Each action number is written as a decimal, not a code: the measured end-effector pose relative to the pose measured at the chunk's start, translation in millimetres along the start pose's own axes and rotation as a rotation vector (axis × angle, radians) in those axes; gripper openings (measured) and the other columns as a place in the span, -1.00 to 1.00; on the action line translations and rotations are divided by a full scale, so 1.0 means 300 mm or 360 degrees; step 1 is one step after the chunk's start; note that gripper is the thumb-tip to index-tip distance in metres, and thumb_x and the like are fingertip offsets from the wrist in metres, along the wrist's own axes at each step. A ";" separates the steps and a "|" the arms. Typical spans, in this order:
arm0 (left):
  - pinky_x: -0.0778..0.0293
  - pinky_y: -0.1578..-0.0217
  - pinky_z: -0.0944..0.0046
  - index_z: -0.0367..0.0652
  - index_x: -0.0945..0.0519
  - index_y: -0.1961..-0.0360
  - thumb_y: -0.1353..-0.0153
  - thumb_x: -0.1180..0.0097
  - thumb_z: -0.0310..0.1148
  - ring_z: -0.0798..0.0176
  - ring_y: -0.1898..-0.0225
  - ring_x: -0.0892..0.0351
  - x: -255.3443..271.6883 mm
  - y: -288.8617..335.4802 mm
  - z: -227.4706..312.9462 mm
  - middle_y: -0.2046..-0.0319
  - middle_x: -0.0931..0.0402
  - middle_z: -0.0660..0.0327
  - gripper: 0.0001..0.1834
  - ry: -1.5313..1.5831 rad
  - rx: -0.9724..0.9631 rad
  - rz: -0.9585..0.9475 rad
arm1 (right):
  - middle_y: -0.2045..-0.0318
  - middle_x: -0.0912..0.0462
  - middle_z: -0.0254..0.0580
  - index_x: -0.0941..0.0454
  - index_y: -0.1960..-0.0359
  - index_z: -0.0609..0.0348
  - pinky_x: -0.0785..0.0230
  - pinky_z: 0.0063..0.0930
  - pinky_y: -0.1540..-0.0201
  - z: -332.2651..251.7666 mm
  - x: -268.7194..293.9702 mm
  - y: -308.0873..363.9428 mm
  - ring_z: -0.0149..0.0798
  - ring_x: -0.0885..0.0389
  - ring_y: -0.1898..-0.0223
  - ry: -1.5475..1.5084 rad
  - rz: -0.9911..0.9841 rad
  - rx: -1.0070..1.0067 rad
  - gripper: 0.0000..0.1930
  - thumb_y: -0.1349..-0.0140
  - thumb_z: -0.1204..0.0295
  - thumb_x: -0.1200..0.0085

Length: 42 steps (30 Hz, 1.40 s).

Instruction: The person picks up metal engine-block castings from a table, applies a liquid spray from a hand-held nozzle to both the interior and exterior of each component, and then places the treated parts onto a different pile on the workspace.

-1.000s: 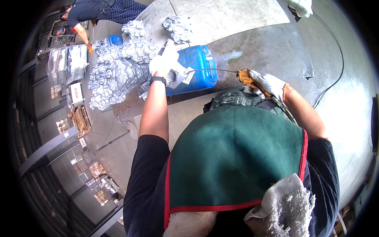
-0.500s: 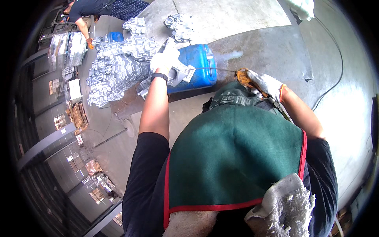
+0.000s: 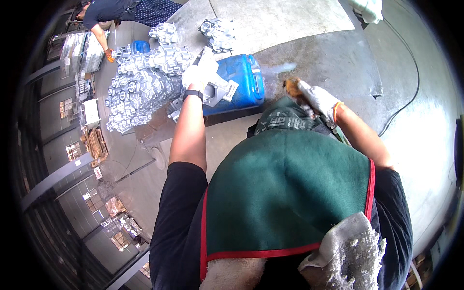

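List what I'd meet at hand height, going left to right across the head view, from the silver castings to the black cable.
Silver castings → left hand → blue jug → yellow tool → right hand → black cable.

Glare on floor (image 3: 425,145) at right; left side dim; edges fisheye-bent, corners black; orange tool (image 3: 291,87) blurred.

The casting (image 3: 224,89) was pale matt metal, the blue container (image 3: 241,72) smooth plastic (shiniest at its right end), the green hood (image 3: 290,193) matt cloth, the grey rag (image 3: 350,256) rough and nubbly.
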<state>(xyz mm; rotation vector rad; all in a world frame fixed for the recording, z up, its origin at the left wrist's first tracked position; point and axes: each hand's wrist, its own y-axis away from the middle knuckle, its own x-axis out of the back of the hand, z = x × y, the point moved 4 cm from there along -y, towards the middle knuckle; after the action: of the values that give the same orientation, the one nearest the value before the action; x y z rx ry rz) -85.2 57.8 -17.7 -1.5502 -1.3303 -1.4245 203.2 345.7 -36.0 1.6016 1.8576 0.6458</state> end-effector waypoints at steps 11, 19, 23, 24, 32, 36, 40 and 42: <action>-0.47 0.28 0.06 -0.24 -0.65 0.40 -0.09 0.04 0.00 -0.07 0.28 -0.59 0.032 0.005 0.015 0.37 -0.58 -0.09 -0.52 -0.0055 0.0001 -0.0012 | 0.76 -0.37 -0.35 -0.46 0.61 0.13 -0.13 -0.53 0.68 -0.001 -0.009 -0.007 -0.43 -0.28 0.77 -0.0044 0.0034 0.0031 -0.40 -0.28 -0.13 0.32; -0.45 0.27 0.05 -0.22 -0.64 0.40 -0.10 0.04 -0.05 -0.07 0.28 -0.58 0.055 0.026 0.019 0.36 -0.58 -0.07 -0.57 -0.0068 -0.0154 -0.0070 | 0.75 -0.34 -0.45 -0.44 0.53 0.06 -0.06 -0.61 0.72 0.020 -0.022 -0.030 -0.55 -0.24 0.76 -0.0446 -0.0180 -0.0074 -0.53 -0.31 -0.04 0.23; -0.47 0.28 0.06 -0.21 -0.65 0.42 -0.02 -0.04 0.00 -0.07 0.30 -0.59 0.030 0.029 -0.014 0.39 -0.58 -0.06 -0.56 -0.0054 -0.0257 -0.0006 | 0.74 -0.29 -0.47 -0.39 0.55 0.05 -0.02 -0.62 0.70 0.013 0.021 0.017 -0.54 -0.19 0.75 -0.0503 -0.0189 -0.0156 -0.52 -0.32 -0.05 0.28; -0.48 0.29 0.07 -0.21 -0.65 0.44 0.02 -0.08 0.03 -0.06 0.30 -0.60 0.025 0.027 -0.021 0.41 -0.59 -0.06 -0.54 -0.0044 -0.0277 -0.0005 | 0.74 -0.29 -0.47 -0.39 0.54 0.05 -0.02 -0.63 0.71 0.022 0.021 0.021 -0.54 -0.18 0.74 -0.0586 -0.0238 -0.0175 -0.52 -0.32 -0.05 0.27; -0.48 0.29 0.07 -0.21 -0.65 0.42 0.00 -0.06 0.03 -0.05 0.31 -0.61 0.010 0.015 -0.028 0.40 -0.59 -0.07 -0.54 -0.0032 -0.0238 -0.0034 | 0.70 -0.33 -0.46 -0.46 0.44 0.05 -0.03 -0.64 0.70 0.007 0.003 0.038 -0.55 -0.20 0.73 -0.0516 -0.0236 -0.0169 -0.55 -0.31 -0.06 0.22; -0.45 0.31 0.06 -0.18 -0.62 0.44 -0.10 0.04 -0.10 -0.07 0.32 -0.57 0.011 0.025 -0.027 0.40 -0.58 -0.04 -0.64 -0.0114 -0.0280 -0.0014 | 0.70 -0.33 -0.47 -0.46 0.46 0.04 -0.01 -0.64 0.69 -0.008 0.001 0.047 -0.56 -0.20 0.72 -0.0392 -0.0218 -0.0185 -0.54 -0.31 -0.06 0.23; -0.46 0.31 0.06 -0.18 -0.62 0.45 -0.10 0.03 -0.11 -0.06 0.32 -0.57 0.004 0.027 -0.036 0.40 -0.58 -0.04 -0.64 -0.0094 -0.0275 0.0005 | 0.71 -0.31 -0.47 -0.46 0.48 0.04 0.00 -0.63 0.68 -0.043 -0.014 0.052 -0.56 -0.18 0.72 -0.0145 -0.0224 -0.0082 -0.53 -0.30 -0.07 0.24; -0.46 0.31 0.06 -0.18 -0.62 0.45 -0.10 0.03 -0.11 -0.06 0.33 -0.57 -0.005 0.027 -0.048 0.41 -0.58 -0.03 -0.65 -0.0055 -0.0310 0.0057 | 0.73 -0.30 -0.47 -0.44 0.50 0.04 0.00 -0.62 0.68 -0.019 -0.044 0.020 -0.55 -0.18 0.73 -0.0159 -0.0217 -0.0104 -0.53 -0.31 -0.07 0.25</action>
<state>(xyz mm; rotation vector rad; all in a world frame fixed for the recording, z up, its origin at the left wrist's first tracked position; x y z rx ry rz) -81.8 41.8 -14.9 -1.7218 -1.2063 -1.5491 204.5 333.8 -26.0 1.4253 1.8349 0.5508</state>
